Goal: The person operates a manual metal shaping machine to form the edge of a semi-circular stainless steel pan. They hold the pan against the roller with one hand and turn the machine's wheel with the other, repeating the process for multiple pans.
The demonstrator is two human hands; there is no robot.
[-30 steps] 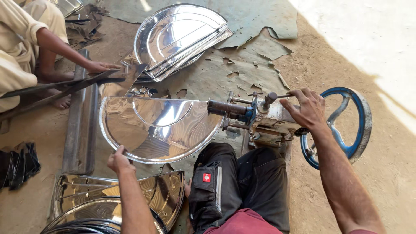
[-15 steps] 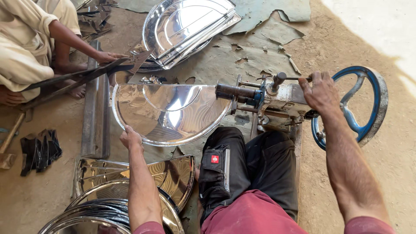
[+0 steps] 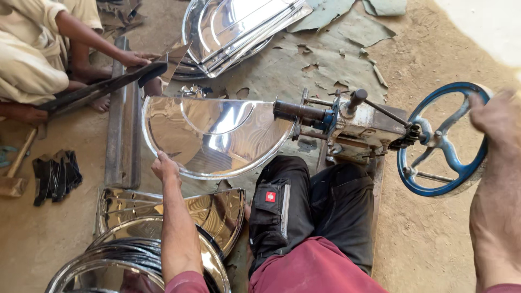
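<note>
My left hand [image 3: 164, 167] grips the near rim of a shiny half-round metal sheet [image 3: 217, 135] that lies level over the ground. The sheet's right edge sits in the rollers of a small hand-cranked machine [image 3: 347, 127]. At the far right my right hand [image 3: 496, 116] holds the rim of the machine's blue crank wheel [image 3: 442, 141]. My legs in dark trousers [image 3: 309, 211] are folded under the machine.
Another person sits at the top left, a hand [image 3: 133, 57] on a long shear blade [image 3: 103, 87]. Finished shiny pieces are stacked at the top [image 3: 239, 27] and bottom left [image 3: 146, 239]. A steel bar [image 3: 122, 130], dark scraps [image 3: 54, 173] and a mallet [image 3: 13, 173] lie on the left.
My right hand has moved from the machine's body out to the blue wheel's rim. The view has shifted, and my left hand still holds the sheet's rim.
</note>
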